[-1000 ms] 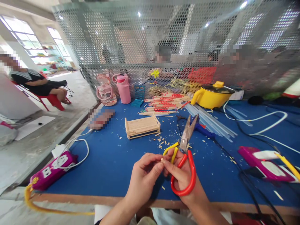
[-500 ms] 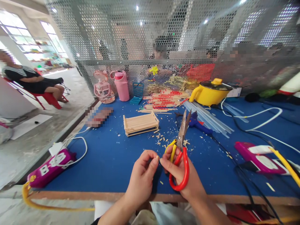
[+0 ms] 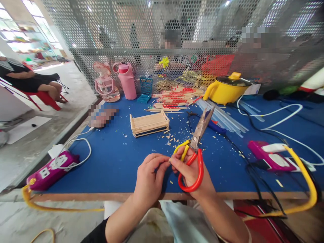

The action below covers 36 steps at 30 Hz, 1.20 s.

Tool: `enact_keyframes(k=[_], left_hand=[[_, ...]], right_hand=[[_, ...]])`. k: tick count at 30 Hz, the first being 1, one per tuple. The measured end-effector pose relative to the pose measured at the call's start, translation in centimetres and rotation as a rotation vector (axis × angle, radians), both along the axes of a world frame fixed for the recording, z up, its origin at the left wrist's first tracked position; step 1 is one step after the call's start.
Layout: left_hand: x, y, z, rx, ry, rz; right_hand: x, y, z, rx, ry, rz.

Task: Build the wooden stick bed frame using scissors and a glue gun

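Note:
My right hand (image 3: pixel 193 170) is wrapped round red-handled scissors (image 3: pixel 201 126), their worn blades parted and pointing away from me. Yellow handles (image 3: pixel 182 148) of what looks like a second tool stick out between the same fingers; its working end is hidden. My left hand (image 3: pixel 149 179) is closed in a pinch, its fingertips meeting those of the right. Whatever tiny piece sits between them is too small to name. Beyond the hands, a small bed-like frame of wooden sticks (image 3: pixel 150 122) stands on the blue tabletop (image 3: pixel 108 162).
Wood offcuts (image 3: pixel 173 139) litter the middle. Behind lie bundled sticks (image 3: pixel 177 98), clear glue sticks (image 3: pixel 222 116), a blue glue gun (image 3: pixel 216 127) and a yellow pot (image 3: pixel 227 89). Purple power strips (image 3: pixel 54 170) with cables flank both sides. Pink bottles (image 3: pixel 127 82) stand by the mesh screen (image 3: pixel 141 50).
The view has tilted down slightly. My fingertips have come together, and the scissors have turned a little to the right in my right hand.

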<state>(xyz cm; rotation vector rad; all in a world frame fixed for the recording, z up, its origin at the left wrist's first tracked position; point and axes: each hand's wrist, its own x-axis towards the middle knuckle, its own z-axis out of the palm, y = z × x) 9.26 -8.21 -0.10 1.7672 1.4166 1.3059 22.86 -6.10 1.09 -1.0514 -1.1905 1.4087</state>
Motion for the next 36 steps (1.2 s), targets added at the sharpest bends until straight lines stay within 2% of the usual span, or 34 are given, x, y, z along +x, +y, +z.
enact_keyframes(k=[3, 6, 10, 15, 22, 25, 30, 36], left_hand=[[0.1, -0.1, 0.1, -0.09, -0.077, 0.011], [-0.1, 0.0, 0.2, -0.215, -0.206, 0.042], [-0.4, 0.3, 0.3, -0.278, -0.322, 0.026], [-0.2, 0.6, 0.4, -0.338, -0.465, -0.011], [0.3, 0.7, 0.5, -0.361, -0.534, -0.098], [0.2, 0.7, 0.5, -0.368, -0.549, -0.143], [0.1, 0.5, 0.4, -0.355, -0.536, -0.175], [0.3, 0.0, 0.2, -0.418, -0.693, -0.216]], right_hand=[[0.0, 0.1, 0.1, -0.014, 0.009, -0.009], [0.9, 0.2, 0.8, -0.05, -0.176, -0.002], [3.2, 0.1, 1.8, -0.012, -0.525, 0.152], [4.9, -0.5, 2.2, 0.046, -0.765, 0.289], [5.0, -0.6, 1.9, 0.256, -0.79, 0.283], [4.8, -0.7, 2.1, 0.237, -0.796, 0.277], [4.3, -0.8, 2.5, 0.107, -0.813, 0.281], [4.4, -0.8, 2.3, 0.147, -0.876, 0.264]])
